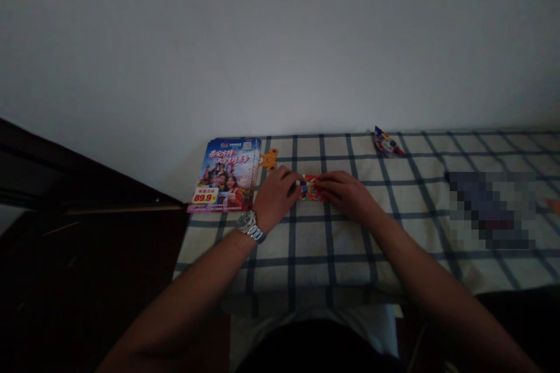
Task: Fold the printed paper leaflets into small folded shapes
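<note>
A small piece of printed paper [311, 187], mostly red with blue and white patches, lies flat on the checked cloth between my hands. It looks folded, though its layers are too dim to make out. My left hand [281, 192], with a metal watch on its wrist, pinches the paper's left end. At the right end, the thumb and fingers of my right hand [343, 191] are closed on it. Just beyond my left hand is an orange bear-shaped piece [268, 160]. A stack of printed flyers [225, 172] sits left of my left hand.
A crumpled or folded printed paper piece [387, 144] stands near the wall [306, 41]. Farther right lies a dark, blurred-out object [485, 204]. The blue-and-white checked tablecloth [271, 250] ends at the left beside a dark floor area.
</note>
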`<move>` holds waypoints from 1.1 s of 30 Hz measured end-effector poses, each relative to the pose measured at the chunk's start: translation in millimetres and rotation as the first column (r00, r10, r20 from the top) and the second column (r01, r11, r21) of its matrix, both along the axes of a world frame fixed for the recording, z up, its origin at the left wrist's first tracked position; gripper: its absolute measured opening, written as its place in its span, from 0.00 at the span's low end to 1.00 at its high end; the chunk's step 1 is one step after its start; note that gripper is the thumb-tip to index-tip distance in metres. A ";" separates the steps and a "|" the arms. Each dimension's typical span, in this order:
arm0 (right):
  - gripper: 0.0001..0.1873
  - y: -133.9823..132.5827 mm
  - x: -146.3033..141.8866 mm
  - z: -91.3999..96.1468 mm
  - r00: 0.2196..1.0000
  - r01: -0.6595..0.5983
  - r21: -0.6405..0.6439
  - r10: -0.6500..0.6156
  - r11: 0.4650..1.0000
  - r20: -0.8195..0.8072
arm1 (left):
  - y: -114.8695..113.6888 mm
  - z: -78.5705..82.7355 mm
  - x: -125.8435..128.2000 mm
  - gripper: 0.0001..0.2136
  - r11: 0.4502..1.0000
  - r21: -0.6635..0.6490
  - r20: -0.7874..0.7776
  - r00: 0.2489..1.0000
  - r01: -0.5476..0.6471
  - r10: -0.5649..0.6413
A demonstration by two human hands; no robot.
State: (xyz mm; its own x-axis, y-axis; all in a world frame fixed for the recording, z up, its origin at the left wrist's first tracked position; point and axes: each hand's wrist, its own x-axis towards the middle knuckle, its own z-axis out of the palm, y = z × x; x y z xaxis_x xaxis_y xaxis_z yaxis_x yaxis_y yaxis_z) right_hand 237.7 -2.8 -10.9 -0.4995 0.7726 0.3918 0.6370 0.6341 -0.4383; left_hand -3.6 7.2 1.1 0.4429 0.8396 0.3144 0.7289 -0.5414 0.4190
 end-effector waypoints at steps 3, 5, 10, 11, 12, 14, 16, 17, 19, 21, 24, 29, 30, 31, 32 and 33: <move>0.16 0.2 0.1 -0.3 1.000 0.000 -0.009 0.000 1.000 -0.001 | 1.2 -1.8 0.6 0.13 0.993 0.056 -0.019 0.995 0.103 -0.102; 0.16 0.0 0.3 0.3 1.000 -0.008 -0.007 0.008 1.000 0.005 | 1.7 -3.2 1.1 0.16 0.986 0.065 -0.055 0.987 0.155 -0.152; 0.17 0.2 1.4 0.1 1.000 -0.018 -0.004 0.018 1.000 0.007 | 2.6 -6.9 1.8 0.19 0.973 0.050 -0.128 0.967 0.227 -0.219; 0.17 0.4 1.6 -0.4 1.000 -0.017 -0.005 0.017 1.000 0.008 | 2.6 -7.1 1.8 0.19 0.973 0.048 -0.130 0.967 0.225 -0.217; 0.16 0.7 1.8 -1.0 1.000 -0.016 -0.003 0.016 1.000 0.008 | 2.3 -6.9 1.8 0.19 0.974 0.046 -0.131 0.968 0.222 -0.214; 0.16 1.0 1.9 -1.7 1.000 -0.010 0.004 0.010 1.000 0.016 | 1.2 -5.5 1.8 0.17 0.976 0.041 -0.124 0.970 0.215 -0.208; 0.16 0.9 1.7 -1.6 1.000 -0.005 0.007 0.005 1.000 0.022 | -0.2 -3.5 2.1 0.15 0.977 0.033 -0.109 0.972 0.210 -0.206; 0.16 0.6 1.5 -1.2 1.000 -0.005 0.005 0.005 1.000 0.023 | -0.8 -2.6 2.3 0.14 0.978 0.028 -0.103 0.974 0.207 -0.204; 0.17 0.0 0.8 0.1 1.000 0.000 0.003 0.000 1.000 0.024 | -1.5 -1.4 2.8 0.14 0.978 0.019 -0.099 0.974 0.207 -0.204; 0.16 -0.8 0.2 1.4 1.000 0.009 0.012 -0.009 1.000 0.022 | -1.2 -1.2 3.2 0.14 0.977 0.016 -0.105 0.972 0.212 -0.209; 0.15 -1.6 -0.5 2.8 1.000 0.019 0.020 -0.020 1.000 0.020 | 0.2 -2.3 2.7 0.13 0.979 0.039 -0.116 0.974 0.199 -0.193; 0.15 -2.2 -1.5 3.4 1.000 -0.002 0.010 0.002 1.000 0.027 | 0.8 -2.6 -0.4 0.16 0.986 0.098 -0.152 0.981 0.134 -0.118; 0.15 -2.3 -1.6 3.4 1.000 -0.008 0.010 0.007 1.000 0.026 | 0.4 -2.3 -0.7 0.15 0.987 0.094 -0.149 0.982 0.132 -0.118; 0.14 -2.4 -1.6 3.5 1.000 -0.012 0.011 0.012 1.000 0.024 | 0.1 -1.9 -0.7 0.14 0.987 0.085 -0.140 0.983 0.134 -0.121; 0.14 -2.5 -1.5 3.6 1.000 -0.018 0.011 0.017 1.000 0.021 | -0.4 -1.5 -0.5 0.14 0.988 0.076 -0.125 0.984 0.137 -0.127; 0.14 -2.5 -1.3 3.8 1.000 -0.026 0.008 0.026 1.000 0.018 | -0.8 -1.2 -0.2 0.13 0.988 0.069 -0.108 0.985 0.139 -0.131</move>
